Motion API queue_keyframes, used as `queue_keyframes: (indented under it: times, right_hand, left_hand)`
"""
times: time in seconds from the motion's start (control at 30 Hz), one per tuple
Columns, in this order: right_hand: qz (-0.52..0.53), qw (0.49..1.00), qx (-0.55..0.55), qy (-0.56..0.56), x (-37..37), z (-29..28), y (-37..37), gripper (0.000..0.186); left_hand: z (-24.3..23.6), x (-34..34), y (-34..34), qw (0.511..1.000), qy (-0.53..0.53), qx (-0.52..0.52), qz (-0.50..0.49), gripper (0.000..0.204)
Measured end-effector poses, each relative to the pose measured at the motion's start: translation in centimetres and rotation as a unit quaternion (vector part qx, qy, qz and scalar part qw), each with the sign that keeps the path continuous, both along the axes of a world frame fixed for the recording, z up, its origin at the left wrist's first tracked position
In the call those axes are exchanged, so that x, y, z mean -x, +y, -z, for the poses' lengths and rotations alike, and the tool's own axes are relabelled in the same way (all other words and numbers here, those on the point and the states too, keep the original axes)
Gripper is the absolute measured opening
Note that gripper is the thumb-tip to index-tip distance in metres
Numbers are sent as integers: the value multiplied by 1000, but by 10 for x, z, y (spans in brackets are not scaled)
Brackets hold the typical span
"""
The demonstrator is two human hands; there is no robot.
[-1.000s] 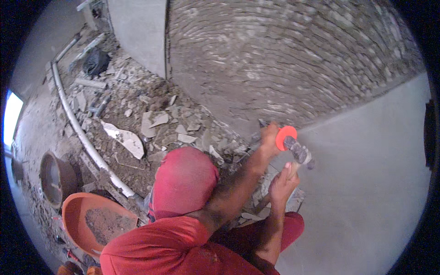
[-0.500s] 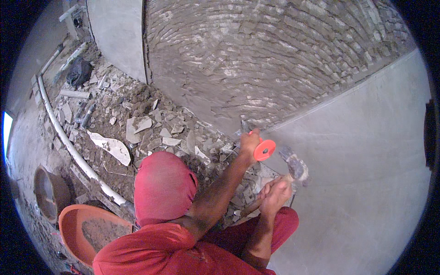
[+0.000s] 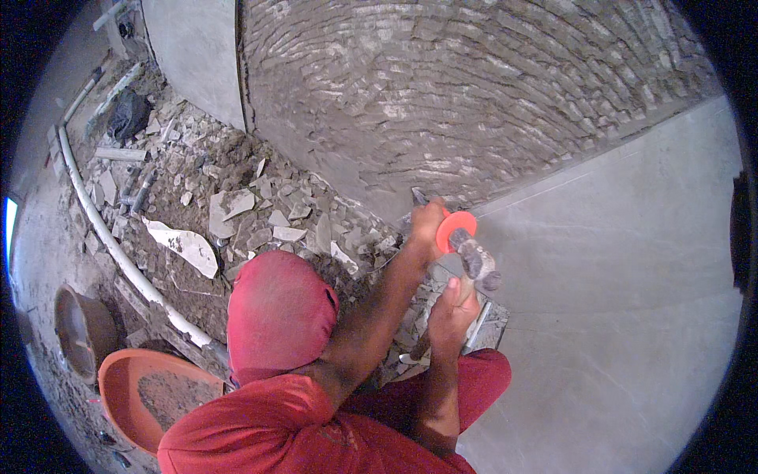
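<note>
My left hand point(image 3: 427, 225) is wrapped around a chisel with a round orange hand guard point(image 3: 457, 231). The chisel tip point(image 3: 418, 195) points at the lower edge of a ridged, grey-brown mortar surface point(image 3: 442, 103), close to a large smooth grey slab point(image 3: 600, 300). My right hand point(image 3: 452, 314) grips the wooden handle of a hammer point(image 3: 478, 263). Its worn metal head lies right against the guard, over the chisel's struck end; whether the two touch is hidden. Beneath my hands lie broken pieces, including a grey triangular one point(image 3: 452, 265).
Broken tile and mortar rubble point(image 3: 260, 225) spreads to the left, with a long white pipe point(image 3: 130, 272) along it. An orange tub point(image 3: 118, 403) with grey material and a round brown bucket point(image 3: 99, 336) stand at lower left. A black plastic bag point(image 3: 129, 116) lies farther off.
My right hand has swung the hammer up and left, from apart from the chisel to right at its guard. My left hand keeps its hold; the view has shifted slightly.
</note>
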State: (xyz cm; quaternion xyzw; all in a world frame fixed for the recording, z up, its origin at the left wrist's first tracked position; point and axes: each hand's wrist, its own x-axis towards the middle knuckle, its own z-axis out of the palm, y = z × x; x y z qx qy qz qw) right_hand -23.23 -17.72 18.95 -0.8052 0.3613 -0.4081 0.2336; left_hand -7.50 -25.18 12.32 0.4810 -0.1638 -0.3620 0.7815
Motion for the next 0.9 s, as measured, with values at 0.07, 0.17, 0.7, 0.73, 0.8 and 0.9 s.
queue_keyframes:
  times: [0.07, 0.17, 0.7, 0.73, 0.8, 0.9]
  right_hand:
    - [15, 992, -127, -2, 5, -2, 0, 41]
    - [-18, 988, -80, -131, 15, -9, 9, 40]
    - [-119, 864, -162, -462, 6, -13, 1, 43]
    - [-70, 942, -122, -303, 2, -7, -3, 43]
    - [-27, 998, -50, 40, -1, 1, -8, 42]
    - [12, 985, -172, -9, -3, -1, -11, 41]
  left_hand:
    - [1, -1, -1, 988, 142, 47, 23, 54]
    - [-4, -1, -2, 952, 296, 75, 19, 55]
    - [-3, -1, 0, 990, -108, 16, -86, 49]
    - [-5, 0, 1, 993, -83, 28, -81, 48]
    - [-12, -2, 4, 995, -32, 55, -72, 46]
    - [-23, -10, 8, 963, 257, 79, 23, 37]
